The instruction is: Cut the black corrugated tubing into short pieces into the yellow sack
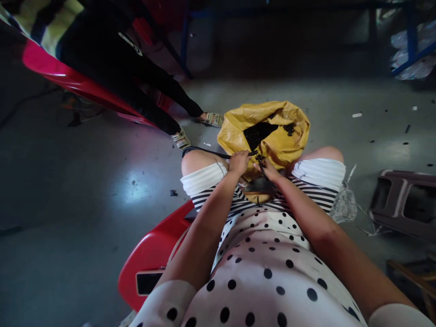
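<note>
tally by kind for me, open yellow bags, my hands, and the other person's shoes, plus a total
Open yellow bag: 1
Your left hand and right hand: 2
Shoes on the other person: 2
Total: 5

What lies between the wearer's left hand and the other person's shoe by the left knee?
In the head view, a black cord runs from the left hand past the left knee toward that shoe.

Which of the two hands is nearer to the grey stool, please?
Right. The right hand is at the near edge of the yellow bag, left of the grey stool; the left hand, its grip on the black cord, is farther left, so farther from it.
</note>
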Demonstrator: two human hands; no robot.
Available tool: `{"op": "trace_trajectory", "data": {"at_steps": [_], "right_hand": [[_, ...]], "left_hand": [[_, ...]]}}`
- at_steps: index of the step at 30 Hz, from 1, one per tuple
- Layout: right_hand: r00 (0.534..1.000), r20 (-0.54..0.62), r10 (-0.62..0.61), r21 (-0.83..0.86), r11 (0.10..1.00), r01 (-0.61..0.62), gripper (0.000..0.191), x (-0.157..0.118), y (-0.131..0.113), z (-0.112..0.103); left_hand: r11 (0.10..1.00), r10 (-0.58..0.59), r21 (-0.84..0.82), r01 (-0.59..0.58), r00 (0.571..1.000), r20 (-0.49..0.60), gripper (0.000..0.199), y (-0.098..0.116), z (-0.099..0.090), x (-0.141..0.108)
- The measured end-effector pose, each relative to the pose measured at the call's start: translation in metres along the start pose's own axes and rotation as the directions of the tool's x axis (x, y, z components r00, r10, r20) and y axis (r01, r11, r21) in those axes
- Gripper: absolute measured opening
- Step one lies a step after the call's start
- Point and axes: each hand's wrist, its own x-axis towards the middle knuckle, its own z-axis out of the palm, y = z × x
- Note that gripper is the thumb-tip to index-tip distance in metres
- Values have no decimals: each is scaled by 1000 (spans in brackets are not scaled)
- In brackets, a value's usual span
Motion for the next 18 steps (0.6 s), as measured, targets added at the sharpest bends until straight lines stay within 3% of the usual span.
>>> {"op": "trace_trajectory", "data": {"at_steps": [11,18], "right_hand": [[995,-28,-98,1,995,98,58,11,6,8],[986,-18,-163,-38,986,162,49,8,-1,5]], "left_hand": [[1000,-10,-29,11,999,42,32,-3,1,2],[997,-54,56,52,998,44,28,-9,-8,-4]]}}
